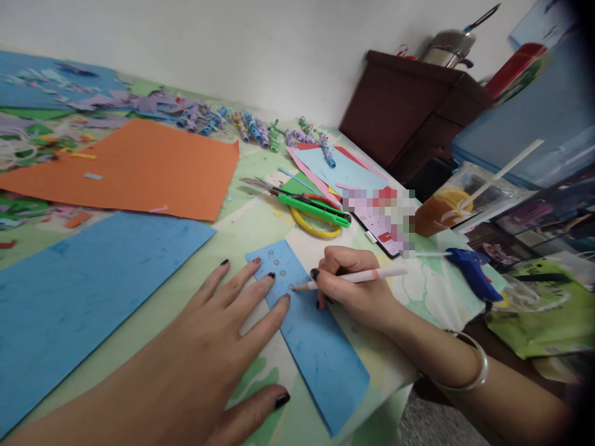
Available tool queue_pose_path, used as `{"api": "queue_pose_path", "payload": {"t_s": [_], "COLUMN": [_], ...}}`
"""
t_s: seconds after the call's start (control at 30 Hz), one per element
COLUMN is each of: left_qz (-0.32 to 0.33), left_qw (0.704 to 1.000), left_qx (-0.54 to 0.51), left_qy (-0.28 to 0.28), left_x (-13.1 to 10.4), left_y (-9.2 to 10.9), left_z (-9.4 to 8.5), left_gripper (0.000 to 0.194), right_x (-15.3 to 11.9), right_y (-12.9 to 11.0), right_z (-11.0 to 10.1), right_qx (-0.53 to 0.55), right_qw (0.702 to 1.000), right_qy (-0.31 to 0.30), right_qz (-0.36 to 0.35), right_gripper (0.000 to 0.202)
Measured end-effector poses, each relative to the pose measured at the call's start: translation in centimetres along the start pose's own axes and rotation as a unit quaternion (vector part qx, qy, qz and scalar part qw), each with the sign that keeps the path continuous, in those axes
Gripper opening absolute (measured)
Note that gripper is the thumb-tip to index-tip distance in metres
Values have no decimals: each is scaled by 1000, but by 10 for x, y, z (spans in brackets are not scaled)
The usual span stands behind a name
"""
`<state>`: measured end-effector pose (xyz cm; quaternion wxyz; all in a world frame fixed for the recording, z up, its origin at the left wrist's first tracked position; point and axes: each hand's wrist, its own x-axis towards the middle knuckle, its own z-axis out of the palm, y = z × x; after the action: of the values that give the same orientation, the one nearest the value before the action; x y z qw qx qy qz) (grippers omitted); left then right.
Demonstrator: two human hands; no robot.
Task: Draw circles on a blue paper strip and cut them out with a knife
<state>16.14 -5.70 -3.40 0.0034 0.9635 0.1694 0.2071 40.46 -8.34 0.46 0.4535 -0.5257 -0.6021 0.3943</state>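
The right hand (357, 290), right of centre, grips a slim pale-pink pencil (383, 272), its tip on a narrow blue paper strip (325, 347) at lower centre. The left hand (211, 344), spread and grasping nothing, rests fingertips on the strip's left edge. Beyond, upper left, lies a large orange paper sheet (158, 170).

The blue strip (320, 347) at six o'clock is matt paper, like the orange sheet (176, 170) at ten. At two, the cabinet (395, 102) looks like wood, the pot (447, 49) shiny metal. The cup (441, 214) at three is clear plastic; the bangle (484, 363) at four, polished metal.
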Motion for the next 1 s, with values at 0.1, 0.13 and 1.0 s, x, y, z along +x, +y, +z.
{"api": "queue_pose_path", "payload": {"t_s": [0.1, 0.13, 1.0], "left_qz": [1, 1, -1], "left_qw": [1000, 1000, 1000], "left_qx": [1, 1, -4], "left_qy": [-3, -2, 8], "left_x": [0, 0, 0], "left_y": [0, 0, 0], "left_z": [0, 0, 1], "left_gripper": [65, 65, 64], "right_x": [0, 0, 1], "right_y": [-1, -1, -1], "right_z": [0, 1, 1], "right_qx": [-9, -13, -5], "right_qw": [1000, 1000, 1000], "right_qy": [13, 15, 25], "right_qz": [-2, -4, -9], "right_gripper": [32, 31, 29]}}
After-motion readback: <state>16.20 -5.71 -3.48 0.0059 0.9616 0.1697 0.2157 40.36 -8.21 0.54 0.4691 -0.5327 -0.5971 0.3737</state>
